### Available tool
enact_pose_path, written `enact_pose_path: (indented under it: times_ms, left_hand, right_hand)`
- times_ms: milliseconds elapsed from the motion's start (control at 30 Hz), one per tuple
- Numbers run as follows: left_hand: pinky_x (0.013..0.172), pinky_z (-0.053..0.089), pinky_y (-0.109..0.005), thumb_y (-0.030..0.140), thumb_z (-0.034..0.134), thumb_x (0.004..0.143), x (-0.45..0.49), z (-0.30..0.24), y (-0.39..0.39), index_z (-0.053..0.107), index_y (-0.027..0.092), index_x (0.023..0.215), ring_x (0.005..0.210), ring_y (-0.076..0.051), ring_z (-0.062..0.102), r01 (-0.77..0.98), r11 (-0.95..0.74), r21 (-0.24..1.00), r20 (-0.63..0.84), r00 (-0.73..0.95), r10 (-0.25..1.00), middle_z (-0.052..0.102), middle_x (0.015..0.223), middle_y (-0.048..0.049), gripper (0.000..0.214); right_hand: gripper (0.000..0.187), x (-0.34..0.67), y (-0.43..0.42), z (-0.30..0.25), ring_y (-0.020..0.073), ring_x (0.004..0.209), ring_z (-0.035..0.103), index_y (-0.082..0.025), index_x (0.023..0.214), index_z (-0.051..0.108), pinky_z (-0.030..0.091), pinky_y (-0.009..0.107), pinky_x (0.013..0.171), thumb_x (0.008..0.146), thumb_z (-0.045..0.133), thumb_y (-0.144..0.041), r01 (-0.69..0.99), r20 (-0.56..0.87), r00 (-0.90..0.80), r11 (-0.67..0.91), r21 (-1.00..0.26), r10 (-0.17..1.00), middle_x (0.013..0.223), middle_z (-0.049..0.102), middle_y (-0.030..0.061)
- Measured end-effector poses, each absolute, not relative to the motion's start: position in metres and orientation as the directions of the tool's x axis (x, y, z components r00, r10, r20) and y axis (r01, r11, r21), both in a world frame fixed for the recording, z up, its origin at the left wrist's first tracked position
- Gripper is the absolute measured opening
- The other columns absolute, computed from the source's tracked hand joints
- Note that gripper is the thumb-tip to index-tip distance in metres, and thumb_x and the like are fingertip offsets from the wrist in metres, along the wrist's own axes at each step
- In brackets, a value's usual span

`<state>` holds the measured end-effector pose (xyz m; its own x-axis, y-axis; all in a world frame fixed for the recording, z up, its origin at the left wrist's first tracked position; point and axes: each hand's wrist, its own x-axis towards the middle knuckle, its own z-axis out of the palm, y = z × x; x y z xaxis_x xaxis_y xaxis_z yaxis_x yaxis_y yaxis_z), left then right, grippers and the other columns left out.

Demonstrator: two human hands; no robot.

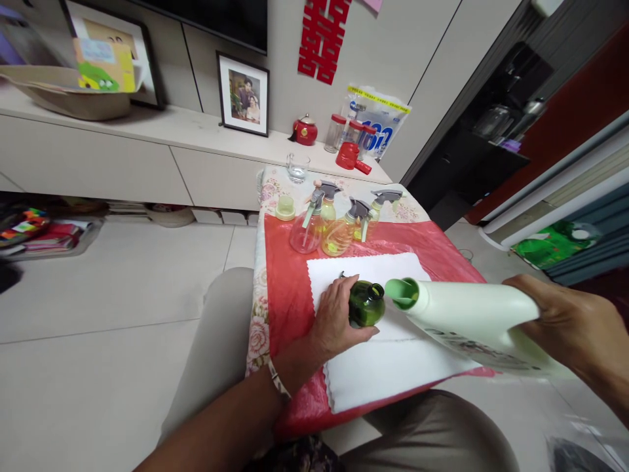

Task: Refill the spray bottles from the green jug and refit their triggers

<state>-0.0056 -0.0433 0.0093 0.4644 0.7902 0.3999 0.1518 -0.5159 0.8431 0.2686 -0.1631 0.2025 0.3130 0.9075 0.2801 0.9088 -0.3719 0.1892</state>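
My left hand (339,314) is closed around a small green see-through bottle (366,305), whose mouth is uncapped and leans to the right. By its handle, my right hand (572,321) grips a large pale green jug (474,305), tipped over to the left. The jug's green spout sits close beside the bottle's mouth, and no stream of liquid is visible between them. Beneath both lies a white cloth (383,367) with a scalloped edge. Behind it stand several clear spray bottles (339,236) with grey trigger heads, some holding yellowish liquid.
A red plastic sheet (285,282) covers much of the flowered tablecloth (258,321). A pale green cap (285,208) and a glass cup (297,168) stand toward the back. On the shelf behind are a red pot (304,131), red-lidded jars (335,133) and a red scoop (350,157).
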Motion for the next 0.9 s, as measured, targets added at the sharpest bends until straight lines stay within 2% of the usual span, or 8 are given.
enact_pose_path:
  times_ms: [167,367,567,900]
  left_hand:
    - [0.112,0.041,-0.060,0.027,0.089,0.059,-0.006,0.010,-0.043,0.038,0.021,0.141,0.135,-0.039,0.047,0.152,-0.484,0.862,0.364,0.481,0.798,0.052,0.137,-0.0160,0.096]
    - [0.113,0.039,-0.061,0.027,0.089,0.058,-0.005,0.009,-0.042,0.037,0.021,0.140,0.137,-0.039,0.046,0.147,-0.505,0.850,0.386,0.479,0.789,0.052,0.139,-0.0161,0.097]
    - [0.113,0.039,-0.060,0.026,0.090,0.058,-0.003,0.007,-0.042,0.036,0.019,0.141,0.138,-0.040,0.044,0.167,-0.513,0.842,0.385,0.478,0.789,0.051,0.138,-0.0181,0.100]
    - [0.113,0.039,-0.060,0.024,0.090,0.057,-0.004,0.008,-0.043,0.033,0.022,0.141,0.137,-0.039,0.045,0.179,-0.509,0.842,0.376,0.483,0.791,0.050,0.137,-0.0161,0.102]
  right_hand:
    - [0.034,0.266,-0.160,0.204,0.0196,0.057,0.062,-0.033,0.080,0.070,0.040,0.029,0.051,0.054,0.049,-0.041,0.892,0.276,0.301,-0.372,0.257,0.913,0.068,0.068,-0.0054]
    - [0.033,0.259,-0.155,0.208,0.0204,0.058,0.062,-0.032,0.077,0.068,0.039,0.030,0.051,0.053,0.046,-0.039,0.870,0.262,0.305,-0.380,0.315,0.916,0.070,0.069,-0.0049]
    - [0.030,0.251,-0.152,0.214,0.0200,0.058,0.062,-0.031,0.073,0.067,0.039,0.030,0.050,0.052,0.046,-0.039,0.874,0.253,0.316,-0.385,0.298,0.914,0.069,0.069,-0.0055]
    - [0.030,0.240,-0.151,0.223,0.0221,0.058,0.061,-0.031,0.072,0.065,0.037,0.031,0.048,0.053,0.045,-0.042,0.846,0.224,0.340,-0.401,0.351,0.913,0.067,0.068,-0.0044]
